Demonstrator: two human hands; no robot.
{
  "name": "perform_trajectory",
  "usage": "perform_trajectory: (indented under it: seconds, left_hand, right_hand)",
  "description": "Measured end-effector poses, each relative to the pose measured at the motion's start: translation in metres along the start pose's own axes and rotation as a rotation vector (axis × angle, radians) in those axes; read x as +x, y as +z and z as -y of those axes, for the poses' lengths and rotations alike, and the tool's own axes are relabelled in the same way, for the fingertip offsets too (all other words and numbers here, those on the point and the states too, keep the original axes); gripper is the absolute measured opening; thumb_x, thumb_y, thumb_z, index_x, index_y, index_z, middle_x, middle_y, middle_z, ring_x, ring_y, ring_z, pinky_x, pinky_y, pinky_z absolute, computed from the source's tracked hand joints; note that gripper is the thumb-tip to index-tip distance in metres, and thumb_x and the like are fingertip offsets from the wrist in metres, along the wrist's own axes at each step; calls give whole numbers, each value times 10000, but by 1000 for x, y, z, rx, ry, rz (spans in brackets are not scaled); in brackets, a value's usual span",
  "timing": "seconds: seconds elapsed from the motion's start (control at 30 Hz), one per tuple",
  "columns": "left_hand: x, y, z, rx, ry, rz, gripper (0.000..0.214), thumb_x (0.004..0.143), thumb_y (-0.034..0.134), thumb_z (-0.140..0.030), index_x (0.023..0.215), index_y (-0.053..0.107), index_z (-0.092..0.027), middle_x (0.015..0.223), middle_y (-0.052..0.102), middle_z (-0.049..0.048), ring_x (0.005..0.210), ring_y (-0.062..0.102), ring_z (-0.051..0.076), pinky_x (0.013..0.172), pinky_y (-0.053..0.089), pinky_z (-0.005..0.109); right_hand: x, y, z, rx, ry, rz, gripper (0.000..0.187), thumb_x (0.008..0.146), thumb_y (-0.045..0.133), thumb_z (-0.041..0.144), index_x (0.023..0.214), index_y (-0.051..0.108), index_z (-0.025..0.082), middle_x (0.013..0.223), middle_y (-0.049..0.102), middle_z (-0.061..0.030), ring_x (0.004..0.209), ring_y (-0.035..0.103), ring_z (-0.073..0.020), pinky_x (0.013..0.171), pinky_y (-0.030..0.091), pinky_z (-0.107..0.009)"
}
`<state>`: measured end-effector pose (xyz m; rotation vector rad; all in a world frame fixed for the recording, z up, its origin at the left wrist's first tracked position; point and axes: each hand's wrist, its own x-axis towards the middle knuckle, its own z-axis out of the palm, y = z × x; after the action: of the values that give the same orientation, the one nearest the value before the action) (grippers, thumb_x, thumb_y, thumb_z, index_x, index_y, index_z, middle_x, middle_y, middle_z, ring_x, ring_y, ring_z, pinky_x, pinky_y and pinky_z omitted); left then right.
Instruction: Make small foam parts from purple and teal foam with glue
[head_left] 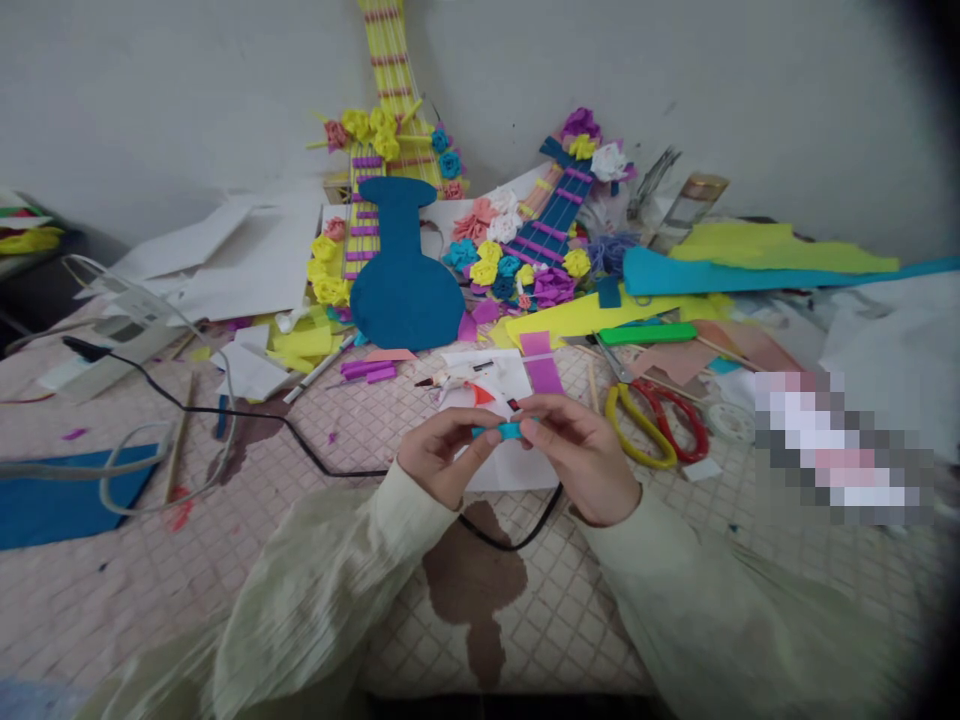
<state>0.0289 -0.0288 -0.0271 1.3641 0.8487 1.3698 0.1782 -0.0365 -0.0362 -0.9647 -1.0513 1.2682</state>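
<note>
Between my two hands is a small strip of light blue paper [510, 431], held level above the table. My left hand [448, 450] pinches its left end between thumb and fingers. At the other end, my right hand [581, 455] pinches it in the same way. Just behind the hands lies a glue gun [480, 376], partly hidden by my fingers, on white paper [517, 372]. Its black cord [517, 547] loops below my hands. A dark blue guitar-shaped cutout [409, 290] leans upright behind it.
Scissors [652, 425] with red and yellow handles and a green cutter [649, 334] lie to the right. Decorated paper guitars [551, 225] stand along the wall. A power strip [112, 350] and a blue sheet [67, 495] are at left.
</note>
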Motion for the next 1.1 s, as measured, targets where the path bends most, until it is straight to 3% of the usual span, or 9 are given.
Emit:
perform_trajectory:
  seconds: [0.27, 0.4, 0.5, 0.7, 0.9, 1.1]
  left_hand:
    - [3, -2, 1, -30, -125, -30, 96, 641, 675, -165, 726, 635, -145, 671, 649, 8, 585, 582, 86, 576, 469, 198]
    - [5, -6, 1, -14, -228, -46, 100, 634, 679, -193, 691, 619, -136, 594, 630, -4, 545, 579, 86, 563, 471, 201]
    - [5, -5, 1, -43, -245, -20, 111, 641, 673, -207, 706, 621, -133, 601, 631, -2, 548, 576, 81, 575, 475, 200]
    - [1, 0, 4, -116, -220, 53, 323, 587, 722, -210, 881, 603, -148, 822, 655, 39, 695, 615, 121, 666, 510, 250]
    - [5, -7, 3, 29, -110, 159, 172, 640, 687, -192, 794, 625, -146, 708, 646, 13, 651, 590, 99, 636, 492, 218]
    - [2, -2, -7, -10, -183, 75, 157, 690, 644, -256, 804, 649, -147, 623, 631, -5, 589, 584, 94, 606, 494, 216]
  right_hand:
    - [-1, 3, 3, -104, -25, -52, 161, 675, 668, 255, 829, 635, 223, 728, 607, 15, 641, 547, -93, 593, 457, -232]
    - [-3, 4, 8, -374, -210, 45, 201, 694, 645, 230, 893, 618, 215, 892, 616, -26, 818, 576, -145, 729, 479, -287]
    - [-4, 5, 9, -452, -289, 70, 225, 709, 632, 209, 932, 603, 224, 937, 613, -32, 873, 578, -157, 772, 479, -298]
    - [-4, 4, 11, -373, -224, 22, 203, 698, 649, 231, 892, 593, 217, 907, 634, -24, 822, 597, -147, 735, 495, -287]
    - [-4, 5, 14, -292, -169, 70, 212, 692, 656, 220, 896, 600, 215, 860, 640, -12, 794, 597, -128, 720, 497, -264]
    - [-4, 4, 15, -220, -117, 44, 225, 672, 674, 212, 886, 605, 226, 821, 640, 9, 760, 591, -111, 681, 492, -236]
